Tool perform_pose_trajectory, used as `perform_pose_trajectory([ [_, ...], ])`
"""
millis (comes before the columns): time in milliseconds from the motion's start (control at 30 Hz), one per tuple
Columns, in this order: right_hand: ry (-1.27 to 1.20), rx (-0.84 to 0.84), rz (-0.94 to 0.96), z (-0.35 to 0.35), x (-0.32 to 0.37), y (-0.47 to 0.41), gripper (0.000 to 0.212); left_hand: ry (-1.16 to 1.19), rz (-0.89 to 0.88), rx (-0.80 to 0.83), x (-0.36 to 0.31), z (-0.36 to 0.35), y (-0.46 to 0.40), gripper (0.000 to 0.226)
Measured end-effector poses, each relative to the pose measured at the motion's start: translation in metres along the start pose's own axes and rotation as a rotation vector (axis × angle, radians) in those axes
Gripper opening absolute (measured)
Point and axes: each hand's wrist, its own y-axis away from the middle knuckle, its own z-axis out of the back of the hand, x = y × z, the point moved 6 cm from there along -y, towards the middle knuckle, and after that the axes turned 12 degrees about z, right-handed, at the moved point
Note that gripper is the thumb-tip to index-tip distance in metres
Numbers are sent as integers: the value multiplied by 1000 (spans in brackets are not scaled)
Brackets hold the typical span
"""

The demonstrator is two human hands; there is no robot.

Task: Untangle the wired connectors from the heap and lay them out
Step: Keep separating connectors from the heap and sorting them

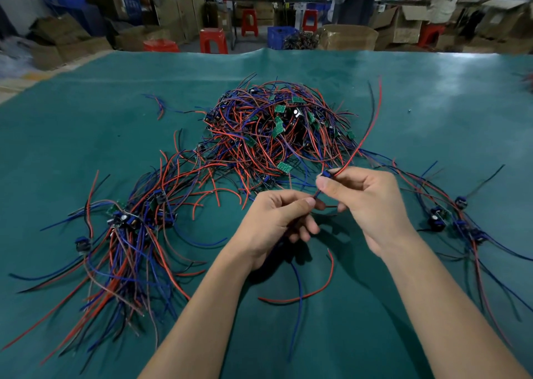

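With one wired connector [326,174] pinched in both grips, left hand [277,217] and right hand [369,202], its wires should be drawn slowly away from the heap [274,130] beyond.

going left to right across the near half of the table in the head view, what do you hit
laid-out bundle of wired connectors → left hand → right hand, pinching a blue connector with a red wire → smaller group of connectors near the right edge

From my feed, the bench [432,95] wears a glossy teal mat. Beyond it I see stacked cardboard boxes [178,15], red plastic stools [214,40], a blue crate [281,36] and a long work table [277,0], with seated people blurred at the far right.
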Motion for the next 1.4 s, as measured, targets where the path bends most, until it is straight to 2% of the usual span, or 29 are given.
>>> perform_pose_trajectory([
  [233, -40, -357, 4, 47, 3, -8, 15, -66, 11, 53, 0, -5, 2, 22],
  [400, -354, -612, -58, 67, 6, -5, 7, -130, 5, 23, 1, -6, 1, 22],
  [500, -441, -656, -67, 72, 19, -5, 9, -109, -4, -19, 1, -5, 0, 21],
  [600, -466, -525, -52, 46, 44, -7, 7, -82, -16, -50, 0, -2, 0, 22],
  [633, -475, -446, -45, 31, 54, -9, 2, -85, -21, -54, 0, -2, 0, 22],
  [700, -453, -256, -49, -9, 73, -12, 13, -83, -24, -61, 0, -1, -1, 22],
  [767, -371, -54, -60, -58, 90, -16, 9, -81, -33, -70, -1, -2, -1, 26],
  [800, -325, 48, -65, -85, 97, -17, 11, -78, -45, -83, -2, -2, 0, 24],
  [867, -207, 240, -74, -135, 107, -18, 32, -37, -41, -131, -2, -1, 4, 16],
  [933, -9, 471, -62, -175, 110, -18, 56, -28, -46, -136, -1, 1, 7, 26],
  [967, 103, 584, -51, -188, 108, -19, 56, -46, -48, -138, -1, 1, 7, 28],
  [1000, 203, 678, -43, -197, 104, -21, 45, -63, -55, -150, -1, 2, 7, 18],
  [1033, 293, 725, -28, -199, 98, -26, 47, -66, -63, -153, -2, 3, 6, 14],
  [1100, 474, 707, 31, -191, 86, -45, 45, -83, -69, -138, -2, 2, 4, 30],
  [1200, 804, 593, 88, -159, 61, -79, 27, -94, -30, -81, -1, -1, 1, 30],
  [1300, 1073, 539, -37, -123, 24, -102, 37, -62, -18, -53, 0, 0, -1, 26],
  [1400, 1130, 514, -81, -105, 7, -106, 38, -33, -20, -42, -1, 0, -2, 18],
])
